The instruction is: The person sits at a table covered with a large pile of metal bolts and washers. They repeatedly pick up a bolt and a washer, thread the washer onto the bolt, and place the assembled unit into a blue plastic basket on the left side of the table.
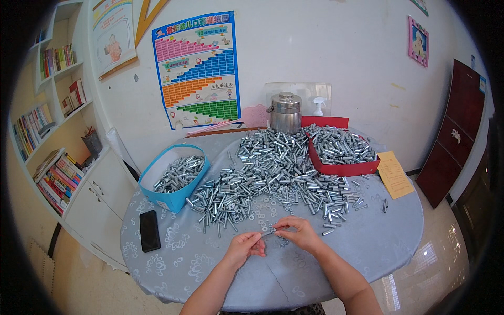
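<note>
Round table [367,247] under a pale patterned cloth stands against a white wall [325,52], heaped with metal bolts [273,168]. Left hand [244,247] and right hand [299,232] both pinch one small bolt [269,231] with fingertips closed.

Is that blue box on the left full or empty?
Partly full: the blue box holds a heap of silvery metal bolts, with its inner wall still showing above them.

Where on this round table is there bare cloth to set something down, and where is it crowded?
Bare cloth lies along the table right side, between the yellow paper and the right hand, and along the near left edge between the black phone and the left hand. The middle is crowded with loose metal bolts, flanked by the blue box and red box.
</note>
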`<state>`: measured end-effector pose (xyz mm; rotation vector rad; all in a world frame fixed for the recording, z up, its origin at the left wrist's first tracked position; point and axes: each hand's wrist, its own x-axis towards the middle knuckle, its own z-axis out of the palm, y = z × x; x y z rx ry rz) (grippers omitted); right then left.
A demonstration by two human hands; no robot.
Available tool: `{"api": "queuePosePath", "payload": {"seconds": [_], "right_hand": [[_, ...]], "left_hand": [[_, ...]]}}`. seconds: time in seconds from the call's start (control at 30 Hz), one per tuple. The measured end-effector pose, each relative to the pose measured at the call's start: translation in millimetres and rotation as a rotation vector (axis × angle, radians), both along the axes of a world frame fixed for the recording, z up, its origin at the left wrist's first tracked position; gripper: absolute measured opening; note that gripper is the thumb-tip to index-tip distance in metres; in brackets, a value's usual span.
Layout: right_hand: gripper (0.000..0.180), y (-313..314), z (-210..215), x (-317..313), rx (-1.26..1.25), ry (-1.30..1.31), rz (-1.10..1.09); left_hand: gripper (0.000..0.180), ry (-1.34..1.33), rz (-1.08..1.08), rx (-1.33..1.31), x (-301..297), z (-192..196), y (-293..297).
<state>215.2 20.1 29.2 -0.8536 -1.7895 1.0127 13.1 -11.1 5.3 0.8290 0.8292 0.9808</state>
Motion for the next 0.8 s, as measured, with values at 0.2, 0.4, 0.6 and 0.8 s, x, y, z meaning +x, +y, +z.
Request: {"api": "queuePosePath", "payload": {"seconds": [0.2, 0.4, 0.6, 0.8], "right_hand": [[0.027, -1, -6, 1, -0.214, -0.299, -0.075], [0.034, -6, -1, -4, -0.267, -0.023, -0.046], [0.034, -6, 3, -4, -0.238, -0.057, 0.0], [0.034, -7, 4, -5, -0.227, -0.047, -0.014]], "left_hand": [[0.024, 0.031, 0.006, 0.051, 5, 0, -2], [0.024, 0.007, 0.091, 0.054, 2, -4, 2], [0.024, 0.01, 0.131, 0.063, 1, -5, 2], [0.026, 0.019, 0.146, 0.074, 1, -5, 2]]}}
